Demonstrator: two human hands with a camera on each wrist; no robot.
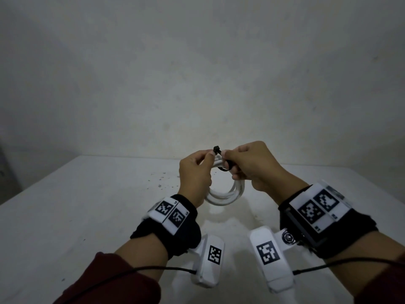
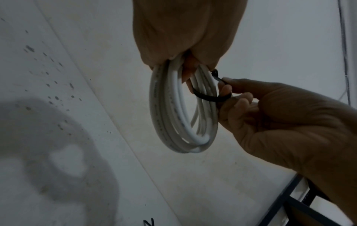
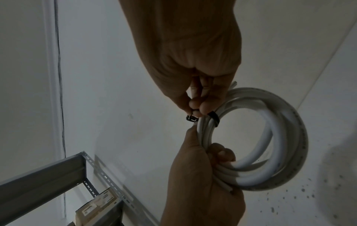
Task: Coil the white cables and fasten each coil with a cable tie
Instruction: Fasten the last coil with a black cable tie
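Coil (image 1: pixel 225 194) is up in the air over the white surface (image 1: pixel 87 216), not touching it, hanging as an upright ring between the two hands. Left hand (image 1: pixel 195 174) has its fingers curled round the strands at roughly 10 o'clock on the ring; right hand (image 1: pixel 252 165) pinches the black cable tie (image 1: pixel 223 165) at about 12, hands nearly touching at the top. Tie strap is already looped across the bundle, crossing the strands at right angles, its square head (image 1: pixel 216 148) sticking up past the fingertips at 12 (head end sits nearer the left thumb, tail is in the right hand's pinch). That's what the next move hinges on: my read is the tail must line up with the head slot, then pull away from the coil. Can't tell whether it's threaded yet. Risk: strands spring loose if the left grip relaxes.
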